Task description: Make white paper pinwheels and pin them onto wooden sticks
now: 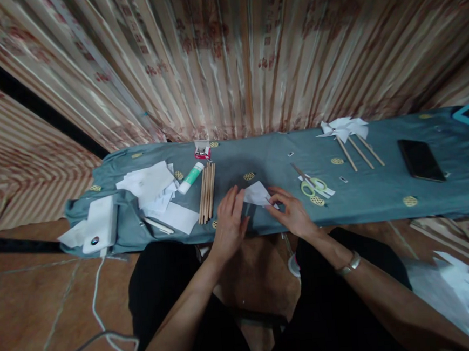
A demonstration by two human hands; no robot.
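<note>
A small white piece of paper [256,193] lies between my hands near the front edge of the cloth-covered table. My left hand [230,216] rests at its left side, fingers stretched out, the fingertips by the paper's edge. My right hand [289,210] pinches the paper's lower right corner between thumb and fingers. To the right of that hand are green-handled scissors [313,184], lying over narrow paper scraps. A bundle of several wooden sticks [207,194] lies to the left of my left hand, beside a green and white glue stick [191,178].
Paper sheets [148,183], a white pen [159,225] and a white power bank [101,224] with a cable occupy the left end. A small red box [203,150] is at the back. Paper pinwheels [345,128] on sticks and a dark phone [420,160] lie to the right.
</note>
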